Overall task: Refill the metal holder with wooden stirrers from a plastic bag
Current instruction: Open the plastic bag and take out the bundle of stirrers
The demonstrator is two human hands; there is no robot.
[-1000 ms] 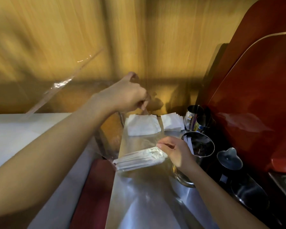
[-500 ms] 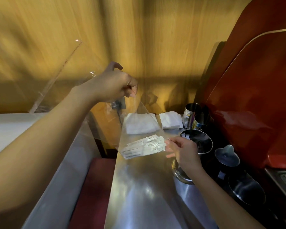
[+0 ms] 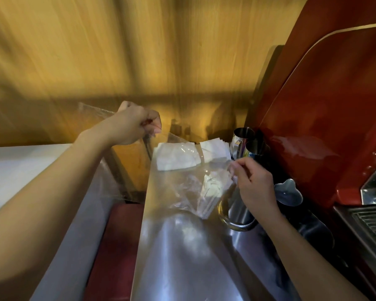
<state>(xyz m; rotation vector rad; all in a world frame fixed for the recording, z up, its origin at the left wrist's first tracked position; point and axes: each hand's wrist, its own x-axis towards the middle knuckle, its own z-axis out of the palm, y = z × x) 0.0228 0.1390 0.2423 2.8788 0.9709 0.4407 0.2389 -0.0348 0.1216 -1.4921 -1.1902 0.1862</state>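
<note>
Clear plastic is stretched between both hands now: half a second ago the stirrers lay level in the bag, held out to the left of the right hand, and they have since swung to hang steeply, ends down, just left of the big steel cup. That reads as the bag being tipped or opened so the sticks can slide toward a holder; none have left it yet.

Going left to right: the left hand [image 3: 135, 124] is clenched on the bag's upper edge, raised over the gap beside the counter [image 3: 176, 257]. The bag [image 3: 182, 185] spans from there down to the right hand [image 3: 251, 181], which pinches its other edge between thumb and fingertips. The stirrers [image 3: 211, 190] bunch low in the bag, near that hand. Behind them lie napkins [image 3: 176, 156]; right of those stand two small steel cups [image 3: 244, 137], and the large cup [image 3: 237, 211] sits partly under the right wrist. Which one is the holder I cannot tell.

Room is open over the bare steel in front. To the right it is tight: cups, a dark lid and the red machine [image 3: 323, 105] crowd close. The counter's left edge drops off directly below the bag, so slipped sticks could fall there.
</note>
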